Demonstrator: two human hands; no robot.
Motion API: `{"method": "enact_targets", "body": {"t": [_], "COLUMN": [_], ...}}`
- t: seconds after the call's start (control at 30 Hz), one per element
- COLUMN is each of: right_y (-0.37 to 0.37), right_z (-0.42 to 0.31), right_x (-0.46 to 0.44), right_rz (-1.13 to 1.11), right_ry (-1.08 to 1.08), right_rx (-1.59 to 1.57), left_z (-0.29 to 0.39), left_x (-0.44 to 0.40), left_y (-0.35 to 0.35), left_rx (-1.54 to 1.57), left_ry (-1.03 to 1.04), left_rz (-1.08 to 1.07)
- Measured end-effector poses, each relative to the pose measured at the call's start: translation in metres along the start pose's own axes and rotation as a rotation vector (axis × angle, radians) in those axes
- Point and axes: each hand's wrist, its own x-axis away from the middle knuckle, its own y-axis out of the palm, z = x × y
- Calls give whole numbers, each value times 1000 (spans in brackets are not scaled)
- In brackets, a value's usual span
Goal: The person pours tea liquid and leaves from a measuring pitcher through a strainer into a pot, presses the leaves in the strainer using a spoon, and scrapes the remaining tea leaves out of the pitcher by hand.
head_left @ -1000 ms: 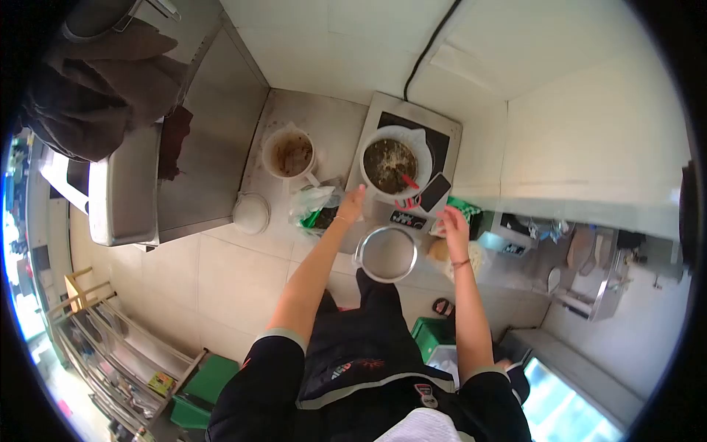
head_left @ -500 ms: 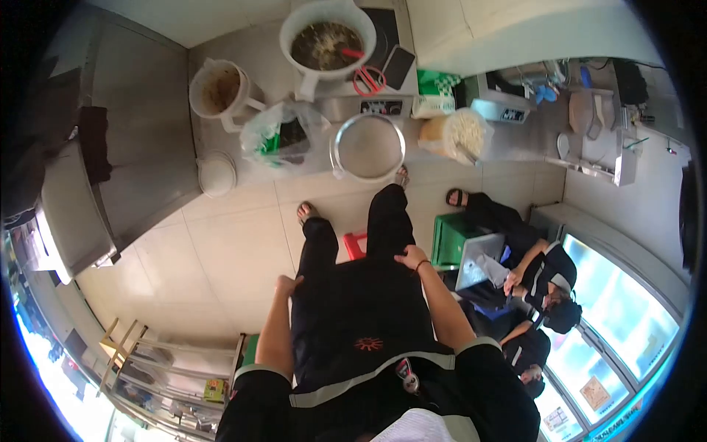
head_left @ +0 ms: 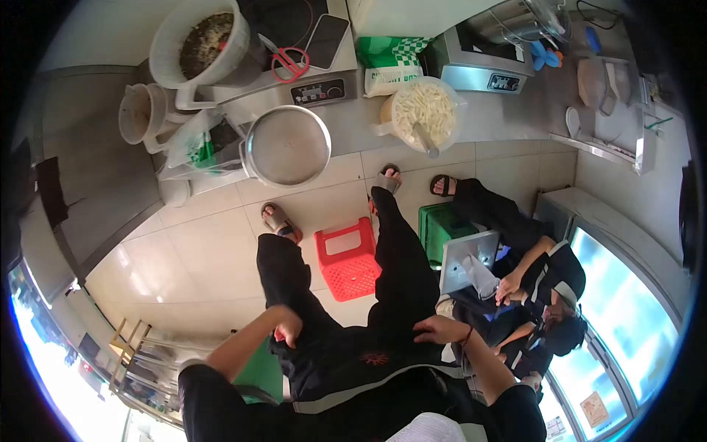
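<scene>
Both hands at the lap, a red stool between the legs

The left hand (head_left: 286,324) is at the left thigh, fingers bent down against the black trousers (head_left: 283,269). The right hand (head_left: 440,329) lies at the right thigh, fingers loosely bent. I cannot tell whether either hand has cloth caught between its fingers.

The trousers are right under the fingertips, each leg running its long way forward from its own hand toward the counter (head_left: 508,121). The red stool (head_left: 350,278) is ahead of both hands and between the legs, touched by neither hand; the left looks slightly nearer. Its slotted end faces the counter.

Farther forward, well apart from the fingers, stand a round pan (head_left: 291,146) and a tub (head_left: 425,114) of pale strips with a handle sticking out. Behind the tub, a green-and-white bag (head_left: 390,65) carries print whose last word looks like "BOX"; the rest is too blurred. The cooker panel (head_left: 318,91) has marks too small to read. A red sunburst logo (head_left: 374,359) shows on the dark clothing, with no legible lettering.
</scene>
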Motion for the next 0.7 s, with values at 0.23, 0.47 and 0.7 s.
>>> {"method": "enact_targets", "body": {"t": [0.23, 0.47, 0.7], "right_y": [-46, -100, -119], "right_z": [47, 28, 40], "right_x": [-104, -196, -279], "right_rz": [-494, 291, 684], "right_ry": [63, -43, -322], "right_rx": [122, 189, 215], "left_z": [-86, -168, -223], "left_x": [-97, -109, -45], "left_y": [-216, -271, -330], "left_rx": [52, 84, -66], "left_ry": [-1025, -684, -653], "left_rz": [1299, 836, 844]}}
